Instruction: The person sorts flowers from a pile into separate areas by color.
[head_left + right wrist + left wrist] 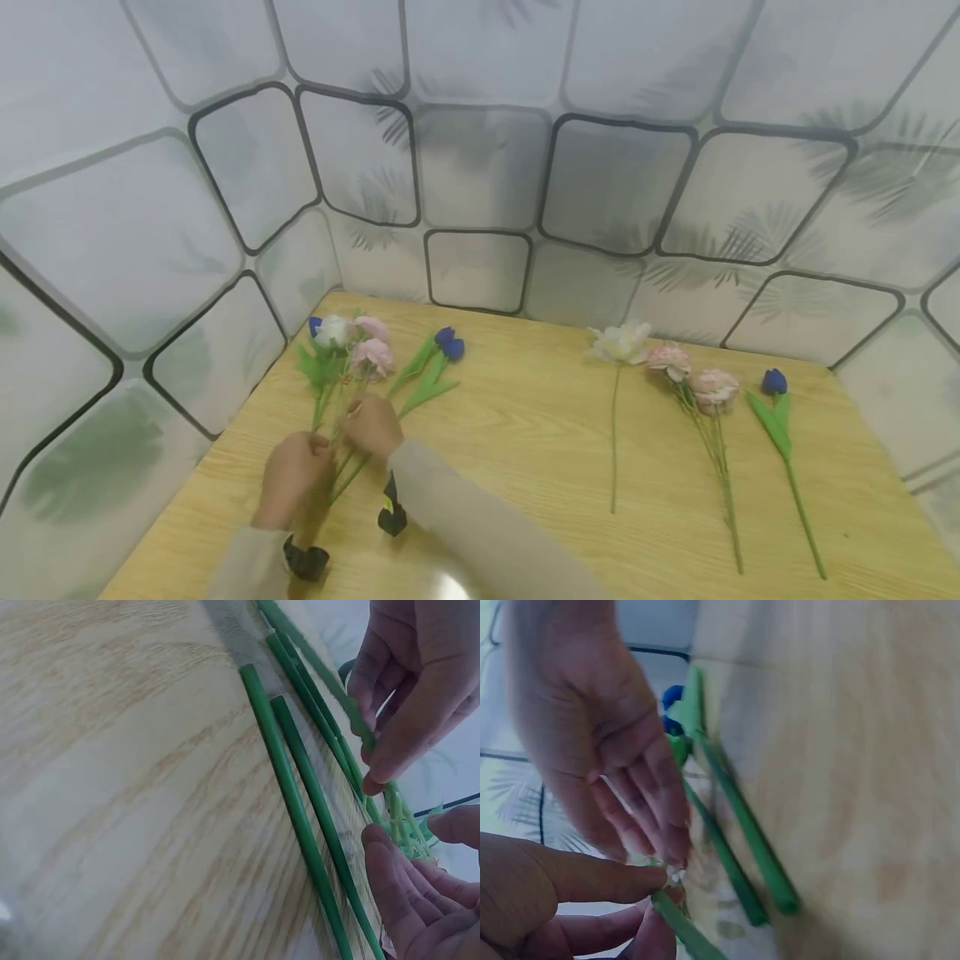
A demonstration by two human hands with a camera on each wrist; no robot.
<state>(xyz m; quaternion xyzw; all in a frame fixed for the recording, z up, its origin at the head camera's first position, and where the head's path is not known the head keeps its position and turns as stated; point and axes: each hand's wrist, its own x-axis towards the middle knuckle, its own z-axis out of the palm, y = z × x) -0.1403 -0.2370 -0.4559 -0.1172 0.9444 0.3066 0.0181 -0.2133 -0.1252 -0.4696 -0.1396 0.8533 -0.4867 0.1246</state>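
My left hand (294, 475) pinches the green stem (322, 671) of an artificial pink flower (372, 358) between thumb and fingers. Just ahead, my right hand (372, 425) has its thumb and fingers apart around the thin branching stalks (401, 817) in the right wrist view. A second pink bloom (371, 329), a white flower (332, 332) and a blue tulip (315, 325) cluster beyond the hands. Two blue tulips (453, 348) with green leaves lie right of the bunch, their stems passing under my right hand.
On the right of the wooden table (525, 467) lie a white flower (621, 343), pink flowers (714, 388) and a blue tulip (774, 382), stems toward me. A patterned wall (480, 167) rises behind the table and along its left. Black straps (306, 560) circle both wrists.
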